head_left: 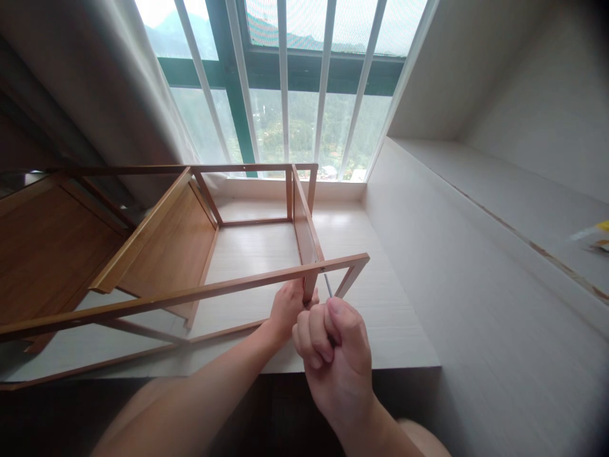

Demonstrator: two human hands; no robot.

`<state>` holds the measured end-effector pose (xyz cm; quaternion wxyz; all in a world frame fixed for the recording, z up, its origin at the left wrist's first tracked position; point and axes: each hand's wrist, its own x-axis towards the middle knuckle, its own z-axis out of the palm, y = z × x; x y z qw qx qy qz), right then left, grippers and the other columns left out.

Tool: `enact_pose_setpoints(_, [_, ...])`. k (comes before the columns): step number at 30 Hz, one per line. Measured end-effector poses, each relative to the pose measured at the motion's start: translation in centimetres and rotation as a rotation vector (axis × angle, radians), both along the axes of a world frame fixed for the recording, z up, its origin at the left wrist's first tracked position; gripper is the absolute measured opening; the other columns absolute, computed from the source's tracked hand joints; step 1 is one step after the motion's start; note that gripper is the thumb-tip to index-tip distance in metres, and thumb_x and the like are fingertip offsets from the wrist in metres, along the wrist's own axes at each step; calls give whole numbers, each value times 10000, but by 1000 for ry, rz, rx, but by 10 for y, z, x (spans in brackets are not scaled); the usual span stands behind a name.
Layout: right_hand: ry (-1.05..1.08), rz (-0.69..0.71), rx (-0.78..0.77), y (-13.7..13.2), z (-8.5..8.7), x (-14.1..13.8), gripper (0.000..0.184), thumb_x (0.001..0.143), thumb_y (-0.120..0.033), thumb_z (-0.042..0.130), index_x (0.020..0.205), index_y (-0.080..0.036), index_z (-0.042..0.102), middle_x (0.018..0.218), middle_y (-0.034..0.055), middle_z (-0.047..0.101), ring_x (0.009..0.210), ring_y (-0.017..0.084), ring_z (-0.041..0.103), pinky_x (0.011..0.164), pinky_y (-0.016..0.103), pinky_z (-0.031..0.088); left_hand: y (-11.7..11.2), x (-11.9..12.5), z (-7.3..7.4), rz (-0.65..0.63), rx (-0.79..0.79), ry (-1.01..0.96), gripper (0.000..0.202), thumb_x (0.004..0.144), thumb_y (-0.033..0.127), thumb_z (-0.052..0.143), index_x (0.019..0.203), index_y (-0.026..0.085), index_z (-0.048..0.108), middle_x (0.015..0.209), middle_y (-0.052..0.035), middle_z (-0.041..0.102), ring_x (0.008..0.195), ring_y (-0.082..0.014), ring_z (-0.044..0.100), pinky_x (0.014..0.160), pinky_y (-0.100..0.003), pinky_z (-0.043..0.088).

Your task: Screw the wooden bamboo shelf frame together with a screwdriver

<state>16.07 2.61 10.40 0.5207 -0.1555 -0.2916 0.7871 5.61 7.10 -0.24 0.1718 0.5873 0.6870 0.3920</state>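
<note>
A brown wooden shelf frame (200, 291) lies on its side, with several panels set across it. My left hand (287, 310) is wrapped around the near end of the rightmost wooden panel (306, 216), just under the front rail; some of its fingers are hidden behind the wood. My right hand (335, 346) is closed in a fist on a screwdriver-like tool (328, 285). Only its thin metal shaft shows, and its handle is hidden in the fist. The shaft's tip meets the rail at a small hole near the frame's right end.
Beneath the frame is a pale wood-grain ledge (380, 304), its front edge close to my legs. A barred window (304, 120) is behind it. A grey curtain (109, 76) hangs at left. At right stand a pale wall panel (442, 254) and a shelf (514, 178) holding a yellow-and-white packet (600, 236).
</note>
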Motion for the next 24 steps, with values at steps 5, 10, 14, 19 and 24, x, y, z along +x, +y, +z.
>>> enact_pose_setpoints(5, [-151, -69, 85, 1, -4, 1, 486, 914, -334, 497, 476, -207, 327, 395, -62, 302, 379, 80, 268, 445, 272, 229, -1, 0, 2, -3, -17, 72, 118, 856, 309, 493, 929, 217, 486, 790, -33, 576, 717, -186, 568, 637, -315, 458])
enact_pose_setpoints(10, [-364, -102, 120, 13, -13, 3, 495, 908, -365, 514, 474, -202, 342, 399, -59, 317, 398, 81, 276, 451, 268, 234, -1, -4, -7, -36, 10, 36, 176, 862, 257, 477, 1028, 198, 489, 848, -43, 603, 729, -178, 575, 688, -315, 477])
enact_pose_setpoints(14, [-440, -119, 151, 16, -13, 5, 488, 910, -375, 507, 481, -197, 354, 415, -55, 319, 412, 82, 277, 443, 265, 219, -1, -5, -12, -30, 30, 52, 192, 864, 275, 481, 1040, 198, 488, 858, -51, 606, 737, -189, 575, 694, -318, 471])
enact_pose_setpoints(19, [-535, -208, 200, 18, -10, 7, 460, 899, -345, 532, 493, -191, 380, 448, -50, 335, 444, 86, 290, 448, 260, 232, -1, -3, -8, -34, 62, 41, 135, 854, 299, 492, 948, 202, 501, 888, -67, 623, 807, -214, 595, 759, -339, 473])
enact_pose_setpoints(24, [-613, -251, 229, 17, -7, 8, 443, 887, -316, 554, 494, -189, 393, 462, -48, 355, 456, 88, 301, 459, 265, 235, -2, -2, -4, -20, 34, -10, 128, 837, 296, 503, 921, 200, 512, 866, -57, 630, 783, -204, 600, 738, -323, 480])
